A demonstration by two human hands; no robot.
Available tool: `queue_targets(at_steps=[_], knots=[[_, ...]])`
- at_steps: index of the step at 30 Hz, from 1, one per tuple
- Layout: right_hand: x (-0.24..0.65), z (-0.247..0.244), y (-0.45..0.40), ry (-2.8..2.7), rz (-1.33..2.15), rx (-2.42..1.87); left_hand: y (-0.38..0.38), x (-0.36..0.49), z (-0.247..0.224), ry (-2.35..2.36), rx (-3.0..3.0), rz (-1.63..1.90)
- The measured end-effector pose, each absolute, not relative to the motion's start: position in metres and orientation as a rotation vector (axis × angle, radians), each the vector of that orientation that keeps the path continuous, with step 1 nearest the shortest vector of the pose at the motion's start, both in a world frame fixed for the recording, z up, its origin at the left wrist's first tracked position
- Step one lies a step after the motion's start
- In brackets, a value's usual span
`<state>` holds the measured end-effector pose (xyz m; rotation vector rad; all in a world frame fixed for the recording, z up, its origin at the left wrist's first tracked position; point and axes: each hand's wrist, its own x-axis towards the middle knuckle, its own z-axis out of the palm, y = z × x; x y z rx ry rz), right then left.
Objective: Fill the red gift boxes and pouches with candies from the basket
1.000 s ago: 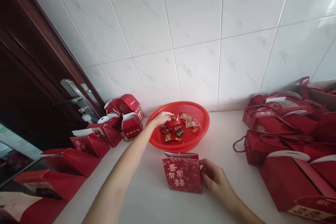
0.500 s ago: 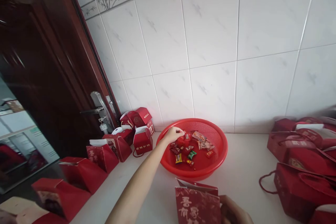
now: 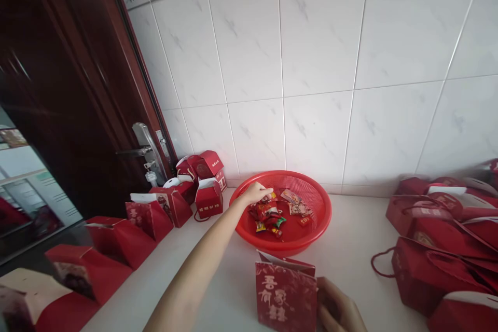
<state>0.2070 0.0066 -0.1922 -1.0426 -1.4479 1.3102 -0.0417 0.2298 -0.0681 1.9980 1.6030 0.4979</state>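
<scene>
One red basket (image 3: 317, 231) on the white counter (image 3: 218, 295) holds over six wrapped sweets (image 3: 269, 211). The left hand (image 3: 258, 193), fingers nearly closed, is over them; whether it grips one, I cannot tell. The right hand (image 3: 339, 307), curled, holds one upright gift box (image 3: 286, 298) near the basket. At least seven boxes (image 3: 122, 241) line the left, beside one door (image 3: 78, 88) and a tiled wall (image 3: 319, 36).

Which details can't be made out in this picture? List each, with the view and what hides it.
All in the head view:
- Whether the left hand grips a sweet: its own fingers cover the spot.
- The inside of the front box: its printed panel hides it.
- The right hand's fingertips: behind that box's edge.
- The right wrist: cut off by the bottom edge.
- The door's top: cut off by the top edge.
</scene>
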Motion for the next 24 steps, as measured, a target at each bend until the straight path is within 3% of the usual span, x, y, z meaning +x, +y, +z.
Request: queue_targets(at_steps=[7,11,16,24], knots=[[0.209,-0.194,0.005,-1.499,1.249,-1.016,0.226,-0.043,-0.067,1.553,2.024,0.108],[0.209,-0.185,0.002,-1.505,1.245,-1.058,0.222,-0.039,-0.061,1.53,2.035,0.072],[0.208,-0.174,0.0,-1.454,1.264,-1.053,0.213,-0.033,-0.052,1.435,2.037,0.205],[0.21,-0.166,-0.002,-1.308,1.27,-1.053,0.181,0.008,-0.019,1.076,1.913,0.727]])
